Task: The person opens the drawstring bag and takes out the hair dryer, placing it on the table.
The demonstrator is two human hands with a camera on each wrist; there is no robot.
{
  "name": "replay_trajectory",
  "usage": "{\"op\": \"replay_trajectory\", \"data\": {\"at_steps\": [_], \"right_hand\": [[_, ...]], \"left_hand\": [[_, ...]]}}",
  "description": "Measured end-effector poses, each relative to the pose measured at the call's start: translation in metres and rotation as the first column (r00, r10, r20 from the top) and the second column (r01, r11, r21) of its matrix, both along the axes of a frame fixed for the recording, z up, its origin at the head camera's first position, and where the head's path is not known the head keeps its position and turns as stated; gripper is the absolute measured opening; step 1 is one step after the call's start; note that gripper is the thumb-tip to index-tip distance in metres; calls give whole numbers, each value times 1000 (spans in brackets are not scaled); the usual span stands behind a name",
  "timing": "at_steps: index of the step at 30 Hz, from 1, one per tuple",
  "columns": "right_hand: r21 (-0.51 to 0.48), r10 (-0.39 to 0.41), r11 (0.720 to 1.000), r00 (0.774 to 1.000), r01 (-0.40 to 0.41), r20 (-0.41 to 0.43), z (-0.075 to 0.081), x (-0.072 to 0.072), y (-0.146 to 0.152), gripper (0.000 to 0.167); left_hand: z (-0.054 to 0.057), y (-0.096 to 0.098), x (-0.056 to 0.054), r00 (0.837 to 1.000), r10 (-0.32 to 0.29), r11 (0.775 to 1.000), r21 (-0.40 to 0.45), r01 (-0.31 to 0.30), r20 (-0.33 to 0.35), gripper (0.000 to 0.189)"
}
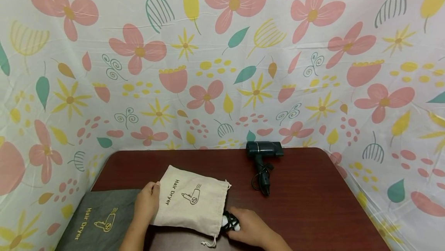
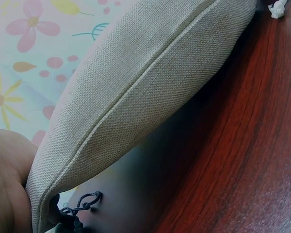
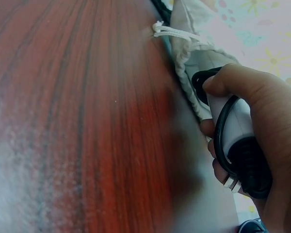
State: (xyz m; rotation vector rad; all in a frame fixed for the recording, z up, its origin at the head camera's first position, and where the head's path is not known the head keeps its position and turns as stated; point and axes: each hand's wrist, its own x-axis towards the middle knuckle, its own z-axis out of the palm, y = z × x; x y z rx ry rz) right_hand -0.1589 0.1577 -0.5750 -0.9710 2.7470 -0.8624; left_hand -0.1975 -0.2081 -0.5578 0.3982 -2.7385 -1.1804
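Note:
A beige drawstring bag (image 1: 191,214) printed "Hair Dryer" is held up over the table, its mouth facing right. My left hand (image 1: 146,201) grips its bottom end, thumb on top; the left wrist view shows the bag's side seam (image 2: 131,87) and bulging body. At the mouth, my right hand (image 1: 251,226) grips a white handle (image 3: 235,121) with a black cord (image 3: 222,131) wound about it. The handle reaches into the opening, and whatever it joins is hidden inside the bag. White drawstrings (image 3: 177,33) hang at the mouth.
A dark hair dryer (image 1: 265,149) with its cord bundled round the handle lies at the back of the brown table (image 1: 306,204). On the left, a grey bag (image 1: 121,204) printed "Hair Dryer" lies flat, partly behind my left arm. Flowered cloth (image 1: 215,69) surrounds the table's back and sides.

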Motion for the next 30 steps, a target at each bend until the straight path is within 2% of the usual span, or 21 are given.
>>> {"op": "replay_trajectory", "data": {"at_steps": [4, 15, 25, 30], "right_hand": [[-13, 2, 1000, 999, -2, 41, 0, -1, 1, 41], [-10, -1, 1000, 1000, 1, 29, -1, -3, 2, 40], [-7, -10, 1000, 995, 10, 97, -2, -3, 4, 38], [-5, -12, 1000, 995, 13, 102, -1, -3, 4, 38]], "left_hand": [[1, -1, 0, 1000, 6, 1000, -5, -6, -4, 29], [2, -5, 0, 1000, 20, 999, -29, -20, -8, 31], [3, -7, 1, 1000, 21, 1000, -16, -21, 9, 31], [3, -9, 1, 1000, 15, 1000, -12, -15, 15, 31]]}}
